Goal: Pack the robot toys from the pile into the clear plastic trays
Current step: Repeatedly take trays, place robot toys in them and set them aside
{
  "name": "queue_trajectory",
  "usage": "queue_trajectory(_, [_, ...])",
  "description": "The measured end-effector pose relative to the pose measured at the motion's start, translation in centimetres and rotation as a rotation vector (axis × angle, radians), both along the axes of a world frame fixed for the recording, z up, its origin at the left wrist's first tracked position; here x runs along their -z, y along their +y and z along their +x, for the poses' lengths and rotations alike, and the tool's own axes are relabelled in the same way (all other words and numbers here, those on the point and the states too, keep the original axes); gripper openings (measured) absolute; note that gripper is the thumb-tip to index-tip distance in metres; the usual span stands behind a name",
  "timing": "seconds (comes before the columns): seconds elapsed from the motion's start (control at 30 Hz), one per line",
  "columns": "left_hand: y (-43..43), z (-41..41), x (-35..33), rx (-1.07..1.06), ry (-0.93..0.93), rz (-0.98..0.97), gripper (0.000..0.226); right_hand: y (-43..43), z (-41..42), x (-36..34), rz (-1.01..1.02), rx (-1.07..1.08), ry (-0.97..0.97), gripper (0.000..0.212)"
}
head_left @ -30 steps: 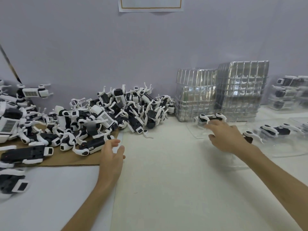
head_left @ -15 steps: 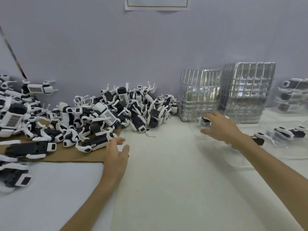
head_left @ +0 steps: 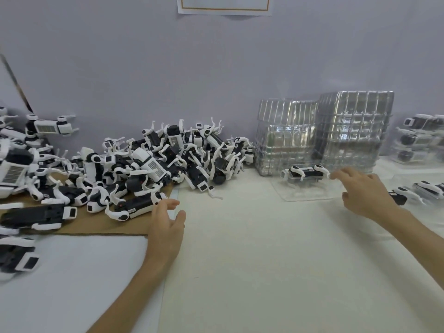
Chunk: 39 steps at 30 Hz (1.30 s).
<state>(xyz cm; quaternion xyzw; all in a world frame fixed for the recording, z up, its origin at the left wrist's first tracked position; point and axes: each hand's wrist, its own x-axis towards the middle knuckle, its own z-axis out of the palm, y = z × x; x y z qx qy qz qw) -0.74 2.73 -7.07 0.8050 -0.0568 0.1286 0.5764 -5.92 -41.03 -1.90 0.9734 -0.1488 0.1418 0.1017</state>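
A pile of black-and-white robot toys covers the table's left side, partly on brown cardboard. My left hand hovers just right of the nearest toy, fingers relaxed and holding nothing. A clear plastic tray lies on the white table with one robot toy seated in it. My right hand is at the tray's right edge, fingers spread and empty, a little apart from that toy. Another toy lies partly hidden behind my right wrist.
Two stacks of empty clear trays stand against the wall behind the filled tray. Packed trays are stacked at the far right. More toys lie at the left edge. A brown cardboard sheet lies under the pile.
My right hand has come off the toy in the tray and drawn back to the right. My left hand has stayed near the closest toy of the pile.
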Motion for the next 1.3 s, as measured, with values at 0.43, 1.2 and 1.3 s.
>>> queue_trajectory(0.43, [-0.1, 0.0, -0.2, 0.004, -0.002, 0.009, 0.019, 6.0, 5.2, 0.1, 0.179, -0.279, 0.06, 0.061])
queue_trajectory(1.2, [-0.3, -0.7, -0.5, 0.011, 0.017, 0.014, 0.018, 10.3, -0.2, -3.2, 0.254, -0.297, -0.491, 0.043])
queue_trajectory(1.3, [-0.3, -0.8, -0.5, 0.024, 0.033, 0.001, 0.019, 10.3, 4.5, -7.6, 0.266, -0.291, -0.564, 0.05])
